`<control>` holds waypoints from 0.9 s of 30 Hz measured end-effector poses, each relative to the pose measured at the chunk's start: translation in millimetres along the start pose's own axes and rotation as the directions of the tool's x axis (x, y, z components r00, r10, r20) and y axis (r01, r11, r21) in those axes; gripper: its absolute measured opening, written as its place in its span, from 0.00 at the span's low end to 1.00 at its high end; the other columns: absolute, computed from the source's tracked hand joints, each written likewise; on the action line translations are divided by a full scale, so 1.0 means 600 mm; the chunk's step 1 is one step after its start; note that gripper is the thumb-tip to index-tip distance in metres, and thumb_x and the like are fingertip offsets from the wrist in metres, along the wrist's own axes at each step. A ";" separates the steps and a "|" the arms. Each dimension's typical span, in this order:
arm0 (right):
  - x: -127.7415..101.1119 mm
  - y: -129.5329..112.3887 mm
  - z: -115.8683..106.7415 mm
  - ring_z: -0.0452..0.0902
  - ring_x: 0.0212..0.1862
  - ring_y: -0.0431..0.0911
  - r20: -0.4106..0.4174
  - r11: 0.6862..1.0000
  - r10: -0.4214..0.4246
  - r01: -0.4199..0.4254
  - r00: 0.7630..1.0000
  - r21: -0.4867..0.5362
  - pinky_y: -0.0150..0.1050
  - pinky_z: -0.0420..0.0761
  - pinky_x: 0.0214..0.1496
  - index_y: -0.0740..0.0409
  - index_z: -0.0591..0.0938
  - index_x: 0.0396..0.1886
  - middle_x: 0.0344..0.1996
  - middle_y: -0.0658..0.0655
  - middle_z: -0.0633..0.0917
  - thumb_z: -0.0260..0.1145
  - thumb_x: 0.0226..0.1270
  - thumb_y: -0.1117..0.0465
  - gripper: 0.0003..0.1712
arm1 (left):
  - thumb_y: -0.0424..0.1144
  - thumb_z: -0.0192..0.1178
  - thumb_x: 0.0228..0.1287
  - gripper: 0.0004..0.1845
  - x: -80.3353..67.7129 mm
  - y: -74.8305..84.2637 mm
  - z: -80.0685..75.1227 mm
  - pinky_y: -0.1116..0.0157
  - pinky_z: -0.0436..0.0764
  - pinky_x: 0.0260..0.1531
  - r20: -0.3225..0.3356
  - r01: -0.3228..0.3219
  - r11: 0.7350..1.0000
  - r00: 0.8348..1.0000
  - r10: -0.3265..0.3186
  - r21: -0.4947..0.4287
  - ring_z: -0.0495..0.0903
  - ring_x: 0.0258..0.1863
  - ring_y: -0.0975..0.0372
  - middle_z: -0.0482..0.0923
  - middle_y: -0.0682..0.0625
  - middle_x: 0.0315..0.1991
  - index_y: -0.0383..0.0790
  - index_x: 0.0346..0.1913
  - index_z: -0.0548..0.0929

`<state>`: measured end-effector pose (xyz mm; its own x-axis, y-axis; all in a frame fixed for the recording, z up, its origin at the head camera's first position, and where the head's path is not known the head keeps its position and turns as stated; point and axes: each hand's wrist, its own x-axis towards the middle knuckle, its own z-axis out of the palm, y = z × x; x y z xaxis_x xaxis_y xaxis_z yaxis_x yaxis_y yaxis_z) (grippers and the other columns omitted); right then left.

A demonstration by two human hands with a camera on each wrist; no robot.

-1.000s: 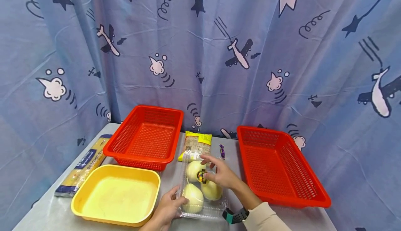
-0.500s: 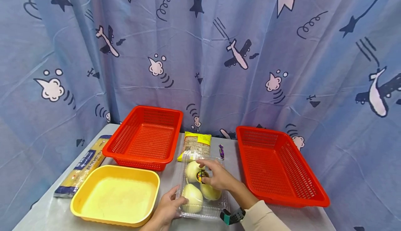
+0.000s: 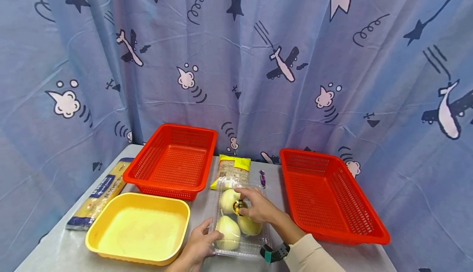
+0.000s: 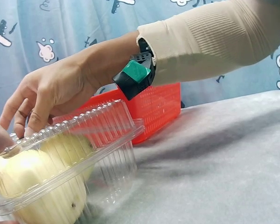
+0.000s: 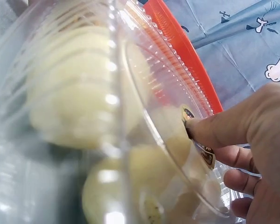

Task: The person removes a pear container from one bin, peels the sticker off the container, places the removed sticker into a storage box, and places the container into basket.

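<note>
A clear plastic clamshell box of pale yellow pears stands at the front middle of the table in the head view. My left hand grips its left front edge, thumb on top of the lid. My right hand is over the lid, its thumb touching the round black-and-gold sticker, as the right wrist view shows. The other right fingers are bent loosely near the lid. In the left wrist view, the box appears closed, with pears visible through its wall.
A yellow tray and a red basket are on the left, beside a long yellow-and-blue packet. Behind the box lie a yellow bag and a purple wrapped candy. Another red basket stands right.
My right hand has lowered slightly and shifted a little left over the sticker. The left hand and the box have stayed in place.
</note>
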<state>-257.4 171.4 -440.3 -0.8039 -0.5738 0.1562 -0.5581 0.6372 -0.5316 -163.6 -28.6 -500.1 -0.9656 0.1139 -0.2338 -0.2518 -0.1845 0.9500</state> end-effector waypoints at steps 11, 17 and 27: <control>0.005 -0.001 -0.003 0.69 0.45 0.51 0.051 0.998 0.054 -0.054 0.997 -0.013 0.49 0.73 0.43 0.60 0.83 0.51 0.40 0.52 0.77 0.71 0.56 0.66 0.21 | 0.33 0.62 0.51 0.45 0.000 0.004 -0.001 0.65 0.76 0.25 -0.010 0.021 0.999 1.000 -0.021 0.033 0.74 0.37 0.57 0.72 0.34 0.54 0.22 0.71 0.53; 0.009 -0.004 -0.006 0.72 0.43 0.49 0.040 1.000 0.012 -0.013 0.999 0.023 0.48 0.74 0.44 0.56 0.84 0.39 0.37 0.50 0.77 0.71 0.56 0.67 0.11 | 0.32 0.61 0.52 0.45 0.001 0.003 -0.002 0.63 0.78 0.26 -0.007 0.019 0.999 1.000 -0.019 0.026 0.75 0.37 0.57 0.72 0.34 0.53 0.22 0.71 0.52; 0.010 0.001 -0.014 0.71 0.29 0.40 -0.031 0.995 -0.082 0.083 0.996 0.052 0.35 0.74 0.32 0.57 0.83 0.28 0.25 0.47 0.77 0.66 0.57 0.75 0.09 | 0.31 0.60 0.52 0.45 0.002 -0.003 0.001 0.67 0.76 0.21 -0.007 0.001 1.000 1.000 -0.001 0.001 0.76 0.32 0.58 0.74 0.38 0.48 0.20 0.71 0.50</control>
<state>-264.0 172.7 -432.6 -0.7615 -0.6078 0.2250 -0.6118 0.5595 -0.5591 -164.4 -27.7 -502.0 -0.9657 0.1077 -0.2364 -0.2530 -0.1838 0.9499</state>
